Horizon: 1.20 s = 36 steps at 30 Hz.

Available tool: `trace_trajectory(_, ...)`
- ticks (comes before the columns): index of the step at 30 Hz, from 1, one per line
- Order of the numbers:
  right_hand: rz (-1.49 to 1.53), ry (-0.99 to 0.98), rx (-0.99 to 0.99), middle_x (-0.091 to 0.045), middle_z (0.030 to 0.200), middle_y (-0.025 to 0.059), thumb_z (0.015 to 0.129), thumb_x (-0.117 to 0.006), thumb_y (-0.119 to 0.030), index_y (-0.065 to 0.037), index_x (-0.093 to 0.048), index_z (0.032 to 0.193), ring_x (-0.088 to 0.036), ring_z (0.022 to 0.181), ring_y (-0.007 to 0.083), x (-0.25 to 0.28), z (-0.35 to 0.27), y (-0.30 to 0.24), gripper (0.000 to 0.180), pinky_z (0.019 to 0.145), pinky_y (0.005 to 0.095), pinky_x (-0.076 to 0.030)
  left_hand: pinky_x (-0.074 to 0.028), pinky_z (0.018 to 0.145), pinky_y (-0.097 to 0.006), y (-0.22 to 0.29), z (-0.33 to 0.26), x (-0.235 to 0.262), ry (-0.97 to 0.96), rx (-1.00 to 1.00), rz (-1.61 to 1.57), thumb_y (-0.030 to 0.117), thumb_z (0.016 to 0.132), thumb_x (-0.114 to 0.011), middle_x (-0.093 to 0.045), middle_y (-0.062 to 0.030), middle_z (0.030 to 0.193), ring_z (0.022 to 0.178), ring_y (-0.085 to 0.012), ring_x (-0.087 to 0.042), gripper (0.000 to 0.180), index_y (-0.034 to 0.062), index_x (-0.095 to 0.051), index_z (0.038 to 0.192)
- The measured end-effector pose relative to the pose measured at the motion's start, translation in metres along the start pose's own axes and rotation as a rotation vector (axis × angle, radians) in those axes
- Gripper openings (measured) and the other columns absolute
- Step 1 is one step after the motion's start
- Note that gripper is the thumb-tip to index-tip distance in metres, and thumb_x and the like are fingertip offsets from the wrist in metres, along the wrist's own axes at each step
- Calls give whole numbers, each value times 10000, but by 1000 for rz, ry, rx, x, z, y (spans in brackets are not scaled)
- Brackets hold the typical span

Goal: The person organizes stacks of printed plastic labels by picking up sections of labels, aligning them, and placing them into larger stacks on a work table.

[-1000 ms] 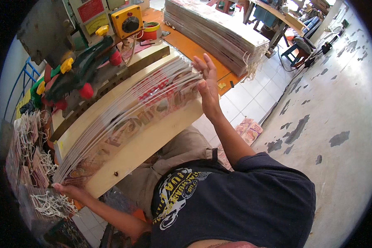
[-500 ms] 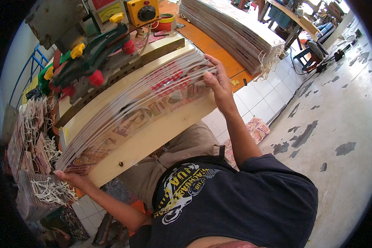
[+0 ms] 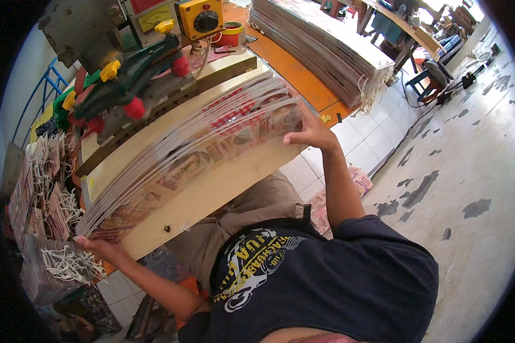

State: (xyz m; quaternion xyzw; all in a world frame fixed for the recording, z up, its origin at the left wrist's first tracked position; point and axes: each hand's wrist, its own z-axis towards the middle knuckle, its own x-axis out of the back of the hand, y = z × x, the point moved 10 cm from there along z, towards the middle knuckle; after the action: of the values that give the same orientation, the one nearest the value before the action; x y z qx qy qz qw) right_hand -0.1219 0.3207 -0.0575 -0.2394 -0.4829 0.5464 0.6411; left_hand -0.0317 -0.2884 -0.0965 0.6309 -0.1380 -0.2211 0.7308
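A fanned stack of printed, glossy plastic sheets (image 3: 197,157) curves across a cream board (image 3: 229,180) in front of me. At its near left corner my left hand (image 3: 102,250) is closed, pinching the sheets' ends. My right hand (image 3: 316,130) is at the far right end. Its thumb stands away from the sheets, while the fingers lie stretched along the end edge, partly hidden behind it. Just beyond the stack runs a dark metal bar (image 3: 166,111) of a machine with a green bracket (image 3: 126,77).
Bundles of printed sheets with white cords (image 3: 54,228) stand at the left. A tall stack of long sheets (image 3: 320,48) lies on the orange table (image 3: 280,63). A yellow control box (image 3: 200,18) and a red tub (image 3: 230,34) are at the back. Printed pieces (image 3: 357,182) lie on the floor.
My right thumb has come off the top of the sheets and swung down and out, and that hand has shifted slightly right. The left hand keeps its pinch.
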Motion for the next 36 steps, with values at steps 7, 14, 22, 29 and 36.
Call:
trace_trajectory(7,107,-56,-139,-363,1520,168,600,-923,-324,-80,-146,1574,-367,1399,293,5,25,13,1270,1170,399,-268,-397,1101,-477,-6,5,-12,-108,26,-210,649,985,-331,-320,-236,1500,1349,-372,-408,808,29,-238,1494)
trace_trajectory(14,243,-24,-370,-506,1405,147,634,-912,-297,-39,-267,1520,-484,1290,255,-10,21,36,1126,1109,374,-345,-409,1087,-485,-6,4,-10,-80,46,-233,658,986,-333,-341,-234,1481,1328,-372,-426,819,7,-230,1473)
trace_trajectory(22,89,-101,-435,-572,1328,148,614,-908,-245,-13,-424,1426,-529,1228,236,-6,12,46,974,1067,344,-383,-412,1076,-506,-3,-3,-13,-46,36,-199,688,963,-361,-311,-221,1508,1343,-373,-413,864,2,-243,1475)
trace_trajectory(29,116,-89,-266,-583,1311,134,593,-914,-199,11,-496,1352,-535,1211,226,-3,10,32,891,1057,358,-390,-402,1089,-464,-21,17,-9,-119,93,-265,680,966,-372,-410,-221,1441,1320,-345,-438,848,-43,-351,1410)
trace_trajectory(36,260,-170,-244,-602,1219,97,599,-905,-172,-19,-526,1304,-538,1164,217,-15,-10,15,815,1013,362,-412,-376,1107,-436,-30,25,-16,-197,133,-375,695,960,-388,-390,-210,1469,1326,-341,-433,899,-52,-310,1455)
